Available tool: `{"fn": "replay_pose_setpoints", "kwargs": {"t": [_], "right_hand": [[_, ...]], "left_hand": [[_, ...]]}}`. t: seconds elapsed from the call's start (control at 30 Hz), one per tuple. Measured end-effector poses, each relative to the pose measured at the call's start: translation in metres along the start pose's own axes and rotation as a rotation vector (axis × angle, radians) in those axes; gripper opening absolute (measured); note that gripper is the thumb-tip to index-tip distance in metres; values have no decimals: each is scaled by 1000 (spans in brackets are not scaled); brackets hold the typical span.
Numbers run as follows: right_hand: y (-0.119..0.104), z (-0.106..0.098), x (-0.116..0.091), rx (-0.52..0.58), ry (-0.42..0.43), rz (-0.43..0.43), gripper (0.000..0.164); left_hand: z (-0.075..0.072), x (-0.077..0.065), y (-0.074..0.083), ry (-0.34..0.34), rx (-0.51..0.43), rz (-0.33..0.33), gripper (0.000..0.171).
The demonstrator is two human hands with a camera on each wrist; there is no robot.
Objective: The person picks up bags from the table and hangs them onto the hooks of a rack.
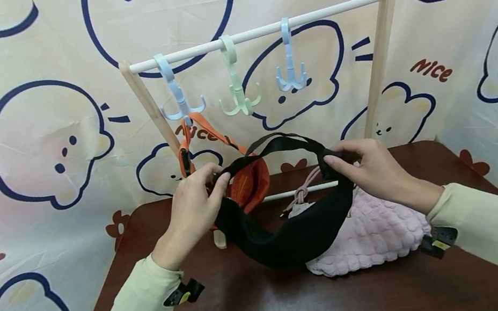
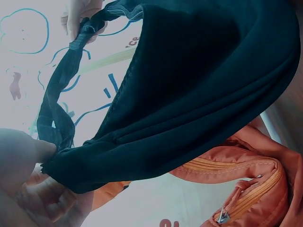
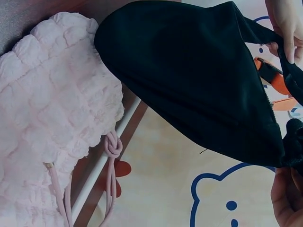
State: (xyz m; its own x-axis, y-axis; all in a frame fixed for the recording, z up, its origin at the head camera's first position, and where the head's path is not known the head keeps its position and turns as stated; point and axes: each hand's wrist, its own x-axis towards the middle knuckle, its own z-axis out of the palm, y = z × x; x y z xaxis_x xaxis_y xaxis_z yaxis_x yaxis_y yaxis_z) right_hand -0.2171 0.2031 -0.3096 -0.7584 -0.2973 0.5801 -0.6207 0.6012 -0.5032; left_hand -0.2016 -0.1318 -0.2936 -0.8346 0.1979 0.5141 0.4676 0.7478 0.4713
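A black fabric bag [image 1: 287, 239] hangs between both hands in the head view, its strap [image 1: 283, 143] arching up above the body. My left hand [image 1: 195, 202] pinches the bag's left end between thumb and fingers. At the other end my right hand [image 1: 373, 165] pinches the corner near the strap. The left wrist view shows the black body [image 2: 189, 85] with a zipper along its upper edge. Behind the left end, an orange bag [image 1: 250, 182] hangs by its strap from a blue hook [image 1: 178, 93]. A pink quilted bag [image 1: 369, 234] lies behind the right end.
A rack with a white rail [image 1: 329, 10] and wooden posts [image 1: 380, 56] stands at the back of the brown table [image 1: 273, 309]. A green hook [image 1: 235, 79] and another blue hook [image 1: 290, 59] hang on the rail. A patterned cloth [image 1: 60, 229] covers the wall behind.
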Motion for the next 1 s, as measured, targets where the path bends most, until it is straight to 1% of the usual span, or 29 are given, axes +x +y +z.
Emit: {"fn": "replay_pose_setpoints", "kwargs": {"t": [0.3,0.6,1.0], "right_hand": [[-3,0,4,13,-11,-1,13],[-9,0,12,20,-3,-21,13],[-13,0,21,39,10,-4,15]], "left_hand": [[0,3,1,20,-11,0,14],[-5,8,2,40,-23,4,13],[-9,13,4,68,-53,5,14]]}}
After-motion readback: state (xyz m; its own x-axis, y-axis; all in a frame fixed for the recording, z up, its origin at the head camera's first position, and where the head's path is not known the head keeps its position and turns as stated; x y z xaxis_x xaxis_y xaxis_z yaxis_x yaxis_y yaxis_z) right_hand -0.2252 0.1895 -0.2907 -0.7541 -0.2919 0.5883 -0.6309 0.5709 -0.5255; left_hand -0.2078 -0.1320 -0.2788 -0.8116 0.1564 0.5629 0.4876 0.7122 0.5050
